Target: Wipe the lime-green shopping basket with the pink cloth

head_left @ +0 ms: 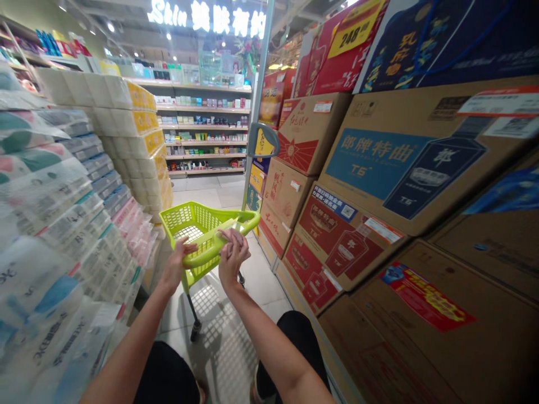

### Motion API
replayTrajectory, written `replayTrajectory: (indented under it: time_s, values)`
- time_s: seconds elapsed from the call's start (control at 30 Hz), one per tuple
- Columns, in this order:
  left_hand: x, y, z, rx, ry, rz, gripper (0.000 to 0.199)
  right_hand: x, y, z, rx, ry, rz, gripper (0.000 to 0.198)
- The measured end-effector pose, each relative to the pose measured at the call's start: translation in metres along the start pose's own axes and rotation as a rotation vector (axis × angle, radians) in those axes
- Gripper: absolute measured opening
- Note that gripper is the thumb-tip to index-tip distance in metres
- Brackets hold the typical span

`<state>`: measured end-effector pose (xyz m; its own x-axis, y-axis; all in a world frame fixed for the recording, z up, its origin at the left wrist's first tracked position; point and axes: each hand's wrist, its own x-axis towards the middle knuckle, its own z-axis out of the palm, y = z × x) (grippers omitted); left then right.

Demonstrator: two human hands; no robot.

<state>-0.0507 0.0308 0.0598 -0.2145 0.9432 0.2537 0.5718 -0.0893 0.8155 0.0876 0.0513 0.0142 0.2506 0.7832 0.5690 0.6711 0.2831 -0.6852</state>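
Observation:
A lime-green plastic shopping cart [205, 212] with a lattice basket stands in front of me in the aisle. My left hand [179, 264] is closed on the left end of its handle bar. At the right part of the bar, my right hand [232, 259] is bunched around a crumpled mauve cloth [236, 237] pressed against the handle. The basket's visible floor shows only lattice and the tiles below.
Stacked liquor cartons [366, 151] line the right side. Wrapped tissue packs [76, 185] pile up on the left. Glass door with a grey handle [263, 140] stands ahead on the right; stocked cosmetics shelves [206, 128] are beyond it.

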Motion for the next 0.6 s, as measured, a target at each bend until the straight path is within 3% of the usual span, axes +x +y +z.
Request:
replayTrajectory:
  time_s: [0.03,0.1,0.17,0.23,0.33,0.47,0.6]
  values:
    - [-0.002,-0.004,0.001,-0.147,0.066,-0.039,0.061,0.001,-0.004,-0.004,0.014,-0.023,-0.045,0.04]
    - [-0.005,-0.009,0.005,-0.397,0.176,-0.089,0.062,-0.001,-0.013,-0.012,0.071,-0.154,-0.271,0.039]
    - [-0.007,-0.013,0.006,-0.517,0.226,-0.095,0.062,-0.004,-0.02,-0.02,0.103,-0.325,-0.519,0.041]
    - [-0.009,-0.014,0.002,-0.536,0.248,-0.088,0.061,0.006,-0.021,-0.026,0.063,-0.43,-0.613,0.039]
    - [-0.012,-0.01,-0.004,-0.25,0.2,-0.025,0.058,0.051,-0.013,-0.028,-0.115,-0.456,-0.461,0.023]
    - [-0.017,-0.001,-0.001,0.11,0.085,0.104,0.041,0.123,-0.003,-0.018,-0.368,-0.484,-0.189,0.026]
    - [-0.024,0.001,0.004,0.318,0.039,0.253,0.03,0.159,-0.006,-0.004,-0.419,-0.571,-0.277,0.025]
